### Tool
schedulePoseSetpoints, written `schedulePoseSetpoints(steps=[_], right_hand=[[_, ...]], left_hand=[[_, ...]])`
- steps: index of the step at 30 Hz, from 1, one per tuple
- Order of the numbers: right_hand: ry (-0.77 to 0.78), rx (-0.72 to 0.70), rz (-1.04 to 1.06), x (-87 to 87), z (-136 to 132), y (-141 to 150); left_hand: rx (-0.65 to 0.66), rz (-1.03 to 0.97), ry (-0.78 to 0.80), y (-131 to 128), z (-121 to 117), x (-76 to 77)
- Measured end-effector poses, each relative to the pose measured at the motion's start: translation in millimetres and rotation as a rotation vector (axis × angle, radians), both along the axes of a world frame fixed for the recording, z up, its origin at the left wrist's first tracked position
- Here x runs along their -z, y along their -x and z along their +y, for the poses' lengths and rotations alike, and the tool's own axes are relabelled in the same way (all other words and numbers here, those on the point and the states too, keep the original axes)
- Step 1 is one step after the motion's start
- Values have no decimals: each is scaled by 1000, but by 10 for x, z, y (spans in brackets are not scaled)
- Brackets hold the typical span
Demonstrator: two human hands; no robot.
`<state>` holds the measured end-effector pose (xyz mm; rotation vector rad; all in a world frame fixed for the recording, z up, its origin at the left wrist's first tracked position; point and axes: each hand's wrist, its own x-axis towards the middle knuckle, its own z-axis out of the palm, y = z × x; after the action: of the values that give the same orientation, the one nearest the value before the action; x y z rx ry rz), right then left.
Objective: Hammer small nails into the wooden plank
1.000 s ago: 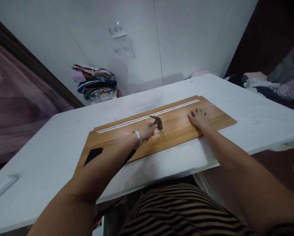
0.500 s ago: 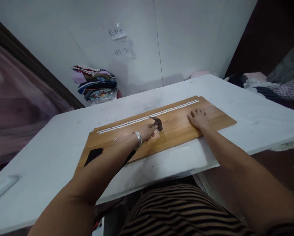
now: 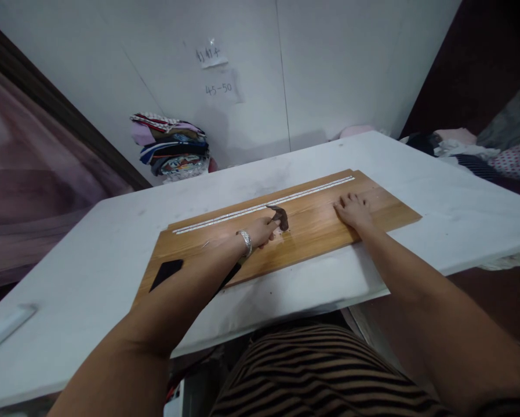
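Note:
My left hand (image 3: 261, 233), with a silvery bracelet at its wrist, is wrapped round a claw hammer (image 3: 281, 219). The dark hammer head is over the middle of a wooden board (image 3: 312, 211); the handle runs back beneath my forearm. Whether the head touches the wood I cannot tell. Further right, my right hand (image 3: 353, 211) lies on the board with fingers spread, holding nothing. Along the board's far side runs a pair of thin white strips (image 3: 264, 205). A small thin light piece (image 3: 206, 244), perhaps a nail, lies left of my left hand.
A flat black object (image 3: 166, 273), partly behind my left forearm, lies at the board's left end. The board rests on a white-covered table (image 3: 90, 272). Folded clothes (image 3: 173, 147) are stacked by the wall, and a white roll-like object (image 3: 7, 330) lies far left.
The view has shifted very slightly. Both hands and the hammer keep the same places over the board.

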<state>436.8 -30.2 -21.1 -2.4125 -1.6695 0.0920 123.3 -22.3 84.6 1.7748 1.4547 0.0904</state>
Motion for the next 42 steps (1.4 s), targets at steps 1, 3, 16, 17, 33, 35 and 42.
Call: schedulePoseSetpoints(steps=[1,3,16,17,33,35,42], right_hand=[[1,0,0,-1,0,0],[1,1,-1,-1,1,-1],[0,-2,-6,22,12,-11],[1,-7,-5,21,10,-12],[14,3,2,17,15,-14],[12,3,7,19,13,-13],[6,-1,0,19,14,-16]], left_hand=[[2,1,6,-3,-5,2],[5,5,9,-5,-14,2],[5,-22,12,19,9,62],[3,-20,12,20,9,61],[-19,-36,29,5,12,30],[-26,-34,25,2,19,12],[-21,-9,38,-12,-8,1]])
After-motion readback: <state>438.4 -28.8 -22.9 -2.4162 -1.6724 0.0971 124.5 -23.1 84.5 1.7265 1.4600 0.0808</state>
